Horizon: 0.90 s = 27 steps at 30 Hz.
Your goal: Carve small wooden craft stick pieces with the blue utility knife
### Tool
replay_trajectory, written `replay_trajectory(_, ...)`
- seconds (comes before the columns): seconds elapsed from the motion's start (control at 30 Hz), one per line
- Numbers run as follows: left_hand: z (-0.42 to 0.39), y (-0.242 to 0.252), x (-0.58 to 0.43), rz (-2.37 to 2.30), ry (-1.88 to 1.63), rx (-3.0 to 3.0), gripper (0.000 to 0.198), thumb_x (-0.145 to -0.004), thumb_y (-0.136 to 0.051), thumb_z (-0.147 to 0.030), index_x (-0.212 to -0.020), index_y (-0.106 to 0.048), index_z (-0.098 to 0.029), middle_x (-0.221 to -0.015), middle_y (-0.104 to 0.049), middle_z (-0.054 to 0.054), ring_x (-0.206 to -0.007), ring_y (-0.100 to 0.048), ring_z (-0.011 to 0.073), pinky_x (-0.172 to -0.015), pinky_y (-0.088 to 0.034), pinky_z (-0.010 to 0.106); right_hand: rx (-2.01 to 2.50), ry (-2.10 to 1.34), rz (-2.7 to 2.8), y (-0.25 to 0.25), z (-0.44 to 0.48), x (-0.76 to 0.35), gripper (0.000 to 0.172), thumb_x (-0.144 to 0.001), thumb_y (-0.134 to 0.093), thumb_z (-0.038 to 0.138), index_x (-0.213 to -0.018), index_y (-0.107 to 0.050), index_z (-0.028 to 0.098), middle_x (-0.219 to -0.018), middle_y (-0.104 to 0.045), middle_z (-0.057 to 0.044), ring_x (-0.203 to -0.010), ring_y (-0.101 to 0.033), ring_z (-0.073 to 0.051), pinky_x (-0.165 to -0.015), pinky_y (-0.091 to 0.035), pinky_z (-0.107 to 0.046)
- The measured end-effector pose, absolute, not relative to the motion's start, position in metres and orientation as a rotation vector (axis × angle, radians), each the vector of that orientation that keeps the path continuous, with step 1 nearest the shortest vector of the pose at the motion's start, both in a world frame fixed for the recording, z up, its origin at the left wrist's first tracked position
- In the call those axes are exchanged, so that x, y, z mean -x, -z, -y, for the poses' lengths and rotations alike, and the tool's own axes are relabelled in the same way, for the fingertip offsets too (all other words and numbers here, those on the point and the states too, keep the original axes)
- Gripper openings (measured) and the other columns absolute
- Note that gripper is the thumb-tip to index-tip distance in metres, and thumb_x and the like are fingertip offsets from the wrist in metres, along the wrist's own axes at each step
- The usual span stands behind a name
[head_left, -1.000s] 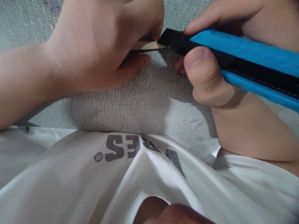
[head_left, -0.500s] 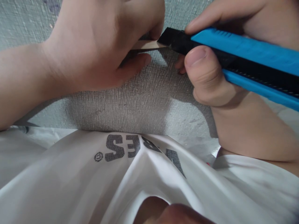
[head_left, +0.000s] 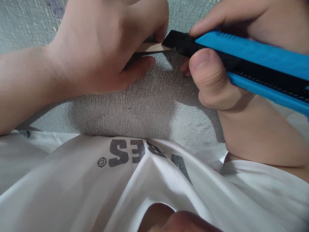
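A blue and black utility knife (head_left: pixel 256 61) lies in the grip of my right hand (head_left: pixel 217 77), with the thumb below its handle and a finger along the top. Its dark blade end rests on a thin, pale wooden strip (head_left: pixel 152 47). My left hand (head_left: pixel 103 48) is closed around the other part of that strip, its thumb pointing right beneath it. The left fingers and the palm hide most of the strip. Both hands are just above a grey textured surface.
The grey textured surface (head_left: pixel 125 112) spreads under both hands. Along its near edge is my white shirt (head_left: pixel 96 193) with dark printed letters. Some clear plastic (head_left: pixel 205 149) shows between the surface and the shirt.
My right hand and the knife have shifted very slightly left, and the handle has dipped a little. My left hand keeps almost the same position.
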State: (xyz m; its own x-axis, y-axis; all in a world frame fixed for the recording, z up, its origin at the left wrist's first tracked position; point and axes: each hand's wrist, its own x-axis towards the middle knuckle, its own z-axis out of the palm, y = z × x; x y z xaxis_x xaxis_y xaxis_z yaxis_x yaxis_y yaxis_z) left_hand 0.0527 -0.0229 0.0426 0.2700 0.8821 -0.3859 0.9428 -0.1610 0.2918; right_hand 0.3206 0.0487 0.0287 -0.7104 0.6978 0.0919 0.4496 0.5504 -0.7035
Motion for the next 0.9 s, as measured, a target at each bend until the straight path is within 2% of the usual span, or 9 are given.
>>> replay_trajectory(0.1, 0.023, -0.041, -0.052, -1.619, 0.134, -2.101, 0.079, -0.105, -0.021, -0.059, -0.164, -0.061, -0.023, -0.148, -0.063, 0.002, -0.172, -0.067, 0.0499, -0.137, -0.053, 0.084, 1.03, -1.048, 2.301, -0.027, -0.039, -0.315, 0.073, -0.107, -0.066, 0.097, -0.128, -0.09, 0.031, -0.116, -0.089, -0.001, -0.112, -0.087, -0.018, -0.095, -0.074, -0.028)
replay_trajectory(0.17, 0.023, -0.041, -0.051, -1.603, 0.111, -2.121, 0.08, -0.105, -0.019, -0.059, -0.163, -0.061, -0.023, -0.148, -0.065, 0.002, -0.173, -0.067, 0.0478, -0.138, -0.053, 0.082, 1.102, -1.117, 2.205, -0.025, -0.036, -0.31, 0.075, -0.107, -0.062, 0.1, -0.124, -0.088, 0.031, -0.112, -0.086, -0.001, -0.115, -0.089, -0.019, -0.083, -0.072, -0.024)
replay_trajectory(0.37, 0.021, -0.037, -0.048, -1.601, 0.085, -2.157, 0.077, -0.104, -0.023, -0.058, -0.159, -0.062, -0.021, -0.14, -0.068, 0.002, -0.166, -0.071, 0.0477, -0.138, -0.053, 0.083, 1.186, -1.197, 2.061, -0.018, -0.032, -0.303, 0.08, -0.113, -0.046, 0.099, -0.121, -0.087, 0.03, -0.113, -0.085, -0.001, -0.12, -0.091, -0.019, -0.075, -0.067, -0.02)
replay_trajectory(0.47, 0.021, -0.036, -0.047, -1.593, 0.124, -2.17, 0.074, -0.101, -0.029, -0.055, -0.158, -0.061, -0.022, -0.14, -0.069, 0.002, -0.159, -0.076, 0.0474, -0.134, -0.05, 0.086, 1.12, -1.089, 2.114, -0.017, -0.037, -0.312, 0.071, -0.116, -0.05, 0.092, -0.122, -0.089, 0.033, -0.111, -0.083, 0.001, -0.116, -0.09, -0.017, -0.077, -0.066, -0.021)
replay_trajectory(0.57, 0.021, -0.036, -0.048, -1.617, 0.155, -2.174, 0.073, -0.102, -0.032, -0.056, -0.16, -0.06, -0.023, -0.143, -0.07, 0.003, -0.159, -0.075, 0.0496, -0.131, -0.051, 0.086, 0.792, -0.899, 2.335, -0.017, -0.045, -0.323, 0.043, -0.119, -0.063, 0.066, -0.134, -0.09, 0.036, -0.114, -0.084, 0.005, -0.107, -0.085, -0.011, -0.093, -0.069, -0.021)
replay_trajectory(0.67, 0.022, -0.038, -0.049, -1.62, 0.166, -2.173, 0.07, -0.107, -0.037, -0.061, -0.16, -0.061, -0.023, -0.144, -0.072, 0.004, -0.161, -0.073, 0.0529, -0.131, -0.05, 0.09, 0.56, -0.841, 2.378, -0.015, -0.051, -0.327, 0.034, -0.119, -0.066, 0.045, -0.143, -0.087, 0.033, -0.121, -0.086, 0.007, -0.106, -0.083, -0.006, -0.102, -0.067, -0.019)
replay_trajectory(0.8, 0.022, -0.037, -0.051, -1.609, 0.193, -2.185, 0.067, -0.113, -0.038, -0.064, -0.16, -0.061, -0.022, -0.144, -0.072, 0.007, -0.166, -0.069, 0.0556, -0.134, -0.047, 0.096, 0.551, -0.838, 2.358, -0.015, -0.051, -0.323, 0.033, -0.118, -0.068, 0.045, -0.14, -0.088, 0.032, -0.12, -0.087, 0.006, -0.103, -0.082, -0.007, -0.097, -0.067, -0.022)
replay_trajectory(0.9, 0.023, -0.032, -0.048, -1.571, 0.077, -2.25, 0.066, -0.116, -0.032, -0.064, -0.157, -0.062, -0.021, -0.138, -0.071, 0.007, -0.164, -0.07, 0.0528, -0.132, -0.048, 0.097, 0.555, -0.86, 2.344, -0.015, -0.05, -0.32, 0.032, -0.117, -0.069, 0.049, -0.135, -0.088, 0.031, -0.115, -0.087, 0.005, -0.096, -0.081, -0.008, -0.091, -0.066, -0.023)
